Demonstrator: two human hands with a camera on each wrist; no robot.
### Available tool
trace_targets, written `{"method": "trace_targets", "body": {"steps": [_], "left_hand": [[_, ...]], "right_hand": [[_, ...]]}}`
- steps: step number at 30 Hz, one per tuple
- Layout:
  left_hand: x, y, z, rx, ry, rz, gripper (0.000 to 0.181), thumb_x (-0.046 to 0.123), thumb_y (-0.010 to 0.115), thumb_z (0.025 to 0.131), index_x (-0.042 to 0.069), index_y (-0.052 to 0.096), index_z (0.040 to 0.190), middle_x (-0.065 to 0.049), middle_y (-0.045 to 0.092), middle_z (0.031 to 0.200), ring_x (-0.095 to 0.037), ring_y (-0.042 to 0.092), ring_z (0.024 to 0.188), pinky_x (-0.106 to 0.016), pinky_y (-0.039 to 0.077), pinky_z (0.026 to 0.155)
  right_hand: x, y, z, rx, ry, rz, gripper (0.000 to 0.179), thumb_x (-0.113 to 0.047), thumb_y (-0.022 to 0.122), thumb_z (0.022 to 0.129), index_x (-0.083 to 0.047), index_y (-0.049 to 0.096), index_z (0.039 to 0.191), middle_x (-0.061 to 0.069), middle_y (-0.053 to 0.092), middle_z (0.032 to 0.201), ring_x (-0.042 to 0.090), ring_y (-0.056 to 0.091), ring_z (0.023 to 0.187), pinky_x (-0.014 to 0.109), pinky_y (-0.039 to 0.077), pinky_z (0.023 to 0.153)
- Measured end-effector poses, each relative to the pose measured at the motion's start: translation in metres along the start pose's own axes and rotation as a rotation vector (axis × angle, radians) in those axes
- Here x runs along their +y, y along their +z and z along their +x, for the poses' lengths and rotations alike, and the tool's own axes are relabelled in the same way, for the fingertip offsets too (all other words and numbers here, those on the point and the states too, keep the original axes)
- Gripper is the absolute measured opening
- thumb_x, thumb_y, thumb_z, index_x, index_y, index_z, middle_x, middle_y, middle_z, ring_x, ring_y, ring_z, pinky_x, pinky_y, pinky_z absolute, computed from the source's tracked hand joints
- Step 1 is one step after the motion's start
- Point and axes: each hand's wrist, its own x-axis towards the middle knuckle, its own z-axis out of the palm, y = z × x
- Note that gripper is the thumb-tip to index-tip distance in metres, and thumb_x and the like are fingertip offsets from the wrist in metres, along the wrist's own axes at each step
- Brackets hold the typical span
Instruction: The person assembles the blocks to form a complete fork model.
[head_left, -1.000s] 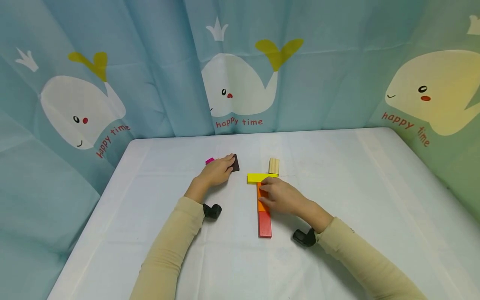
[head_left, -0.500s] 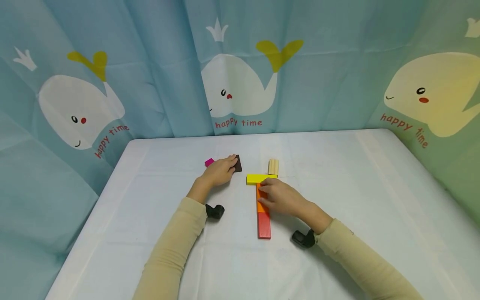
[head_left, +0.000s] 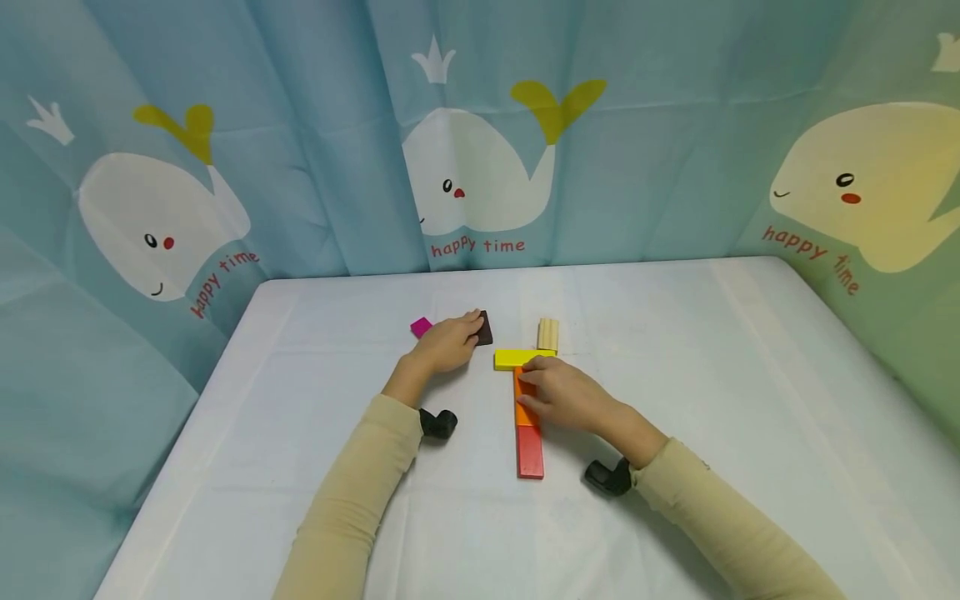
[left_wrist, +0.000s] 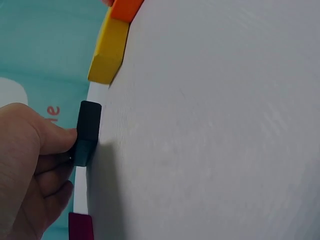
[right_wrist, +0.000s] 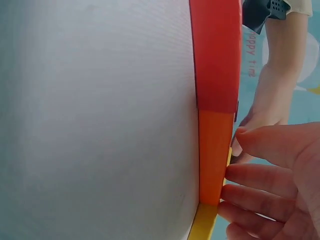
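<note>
My left hand (head_left: 446, 343) pinches a dark brown block (head_left: 487, 329) near the back of the table; in the left wrist view my thumb lies on that block (left_wrist: 89, 122) and the other fingers are bent behind it. Loosely spread, the fingers of my right hand (head_left: 564, 390) rest on an orange block (head_left: 522, 411). A red block (head_left: 530, 454) adjoins the orange one's near end. Across its far end lies a yellow block (head_left: 512, 359), forming a T. In the right wrist view several fingertips touch the top of the orange block (right_wrist: 215, 155).
A pale wooden ridged block (head_left: 548, 333) stands just behind the yellow block's right end. Left of my left hand lies a magenta block (head_left: 422, 327). A white cloth (head_left: 675, 358) covers the table, and a blue whale-print curtain (head_left: 645, 200) hangs behind it.
My left hand has slid the dark brown block a little to the right, closer to the yellow block, leaving more of the magenta block showing. My right hand has stayed in place.
</note>
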Motion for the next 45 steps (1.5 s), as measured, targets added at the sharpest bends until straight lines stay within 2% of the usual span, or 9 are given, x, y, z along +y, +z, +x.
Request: {"method": "trace_targets", "body": {"steps": [14,23,30,34,45], "left_hand": [[0.004,-0.001,0.006,-0.025,0.018,0.012,0.044,0.018,0.043,0.097,0.006,0.039,0.139,-0.006,0.032,0.145,-0.018,0.031,0.131,-0.032,0.024,0.107],[0.005,-0.001,0.008,-0.018,0.019,0.009,0.043,0.017,0.042,0.097,0.006,0.039,0.139,-0.006,0.032,0.145,-0.018,0.031,0.131,-0.031,0.024,0.106],[0.011,-0.002,0.012,-0.026,0.027,0.016,0.043,0.018,0.042,0.097,0.006,0.039,0.139,-0.006,0.032,0.145,-0.019,0.032,0.131,-0.032,0.024,0.106],[0.013,-0.001,0.013,-0.039,0.011,0.035,0.044,0.019,0.042,0.097,0.007,0.039,0.139,-0.005,0.032,0.145,-0.018,0.031,0.131,-0.032,0.024,0.107],[0.023,0.002,0.019,-0.053,0.008,0.029,0.045,0.02,0.043,0.097,0.008,0.037,0.14,-0.005,0.032,0.146,-0.018,0.031,0.132,-0.032,0.023,0.107]], "right_hand": [[0.001,0.001,0.0,0.002,-0.004,0.009,0.032,-0.019,0.069,0.082,0.005,0.067,0.103,0.014,0.061,0.105,0.025,0.057,0.094,0.037,0.048,0.085],[0.001,0.001,0.001,-0.001,-0.004,0.011,0.033,-0.019,0.069,0.082,0.006,0.066,0.104,0.014,0.06,0.105,0.024,0.056,0.094,0.036,0.048,0.084],[-0.001,0.0,0.002,0.0,0.005,0.017,0.033,-0.018,0.069,0.082,0.005,0.066,0.105,0.014,0.061,0.106,0.024,0.056,0.095,0.036,0.048,0.084],[-0.001,0.0,0.001,-0.004,0.008,0.019,0.034,-0.019,0.069,0.082,0.005,0.066,0.106,0.013,0.061,0.106,0.023,0.056,0.095,0.035,0.048,0.085],[0.002,0.001,-0.002,0.022,-0.016,0.012,0.033,-0.018,0.069,0.082,0.006,0.067,0.103,0.014,0.061,0.104,0.025,0.057,0.093,0.037,0.048,0.084]]}}
